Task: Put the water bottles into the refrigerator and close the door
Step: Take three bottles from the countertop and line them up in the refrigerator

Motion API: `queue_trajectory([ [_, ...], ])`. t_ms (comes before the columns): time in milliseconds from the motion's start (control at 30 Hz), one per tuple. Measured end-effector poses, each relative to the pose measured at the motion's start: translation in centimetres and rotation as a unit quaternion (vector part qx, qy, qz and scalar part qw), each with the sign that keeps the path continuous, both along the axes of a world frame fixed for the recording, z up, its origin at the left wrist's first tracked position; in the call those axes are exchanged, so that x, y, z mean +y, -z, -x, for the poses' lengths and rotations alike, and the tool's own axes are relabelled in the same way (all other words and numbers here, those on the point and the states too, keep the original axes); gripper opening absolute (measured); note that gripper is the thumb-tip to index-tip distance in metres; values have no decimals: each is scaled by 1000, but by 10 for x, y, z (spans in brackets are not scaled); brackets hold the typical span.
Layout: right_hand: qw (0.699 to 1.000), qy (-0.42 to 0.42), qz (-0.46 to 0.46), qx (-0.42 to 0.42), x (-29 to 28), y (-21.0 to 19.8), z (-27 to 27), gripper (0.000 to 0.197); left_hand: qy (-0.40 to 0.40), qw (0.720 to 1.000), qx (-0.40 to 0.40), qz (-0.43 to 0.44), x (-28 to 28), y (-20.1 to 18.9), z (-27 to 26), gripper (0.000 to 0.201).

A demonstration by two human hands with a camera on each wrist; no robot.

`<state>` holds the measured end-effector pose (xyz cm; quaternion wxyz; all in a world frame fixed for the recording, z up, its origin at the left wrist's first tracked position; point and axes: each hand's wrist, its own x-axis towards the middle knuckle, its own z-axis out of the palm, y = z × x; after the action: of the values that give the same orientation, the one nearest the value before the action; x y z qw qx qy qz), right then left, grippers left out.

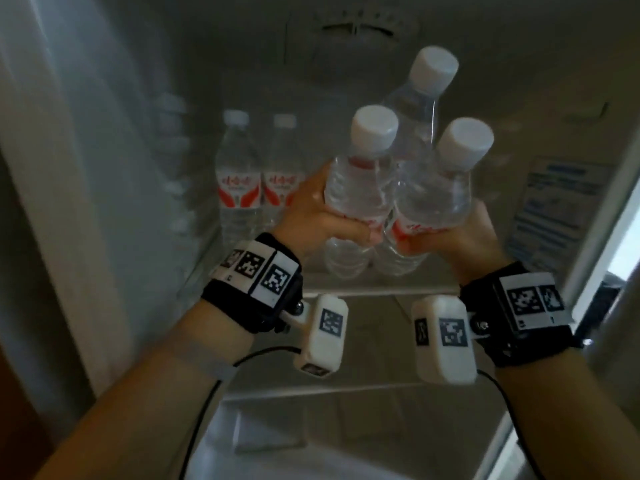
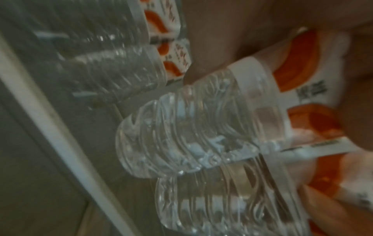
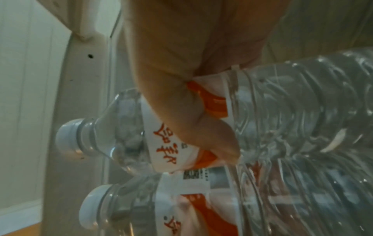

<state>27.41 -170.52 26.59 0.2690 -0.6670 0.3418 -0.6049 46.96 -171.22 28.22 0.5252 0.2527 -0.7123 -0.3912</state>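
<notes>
Three clear water bottles with white caps and red-and-white labels are bunched together in front of the open refrigerator. My left hand (image 1: 322, 216) grips the left bottle (image 1: 360, 188) at its label. Gripping the right bottle (image 1: 436, 195) is my right hand (image 1: 460, 237). The third bottle (image 1: 415, 98) leans behind these two, and who holds it is hidden. In the left wrist view my fingers (image 2: 212, 47) wrap a label above the ribbed bottle base (image 2: 191, 135). The right wrist view shows my fingers (image 3: 191, 95) across the labels, with a capped bottle (image 3: 121, 135) beyond.
Two more bottles (image 1: 237, 178) (image 1: 282, 174) stand upright at the back left of the glass shelf (image 1: 363, 289). A printed sticker (image 1: 554, 209) is on the right inner wall. Below the shelf lies a pale drawer (image 1: 311, 427). The shelf's white edge (image 2: 60, 127) runs under the held bottles.
</notes>
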Motion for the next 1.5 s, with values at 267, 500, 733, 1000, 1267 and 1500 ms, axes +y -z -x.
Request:
queue_trajectory([
  [267,993,-79,-71,-54,-78,18,15,48,-4,997,17,-69,-59,10,24,61],
  [500,988,-105,-89,-76,-101,15,18,42,-27,991,22,-127,-79,6,31,49],
  [733,978,-85,-129,-142,-116,23,14,96,-64,988,57,-129,-80,18,38,37],
  [1000,991,-19,-81,-109,-110,16,21,60,-116,984,74,-114,-76,25,38,65],
  [1267,993,52,-83,-67,-126,10,34,33,-133,985,55,-99,-81,28,39,76],
  [1500,988,73,-15,-132,-112,13,31,63,-98,986,66,-116,-74,28,39,68],
])
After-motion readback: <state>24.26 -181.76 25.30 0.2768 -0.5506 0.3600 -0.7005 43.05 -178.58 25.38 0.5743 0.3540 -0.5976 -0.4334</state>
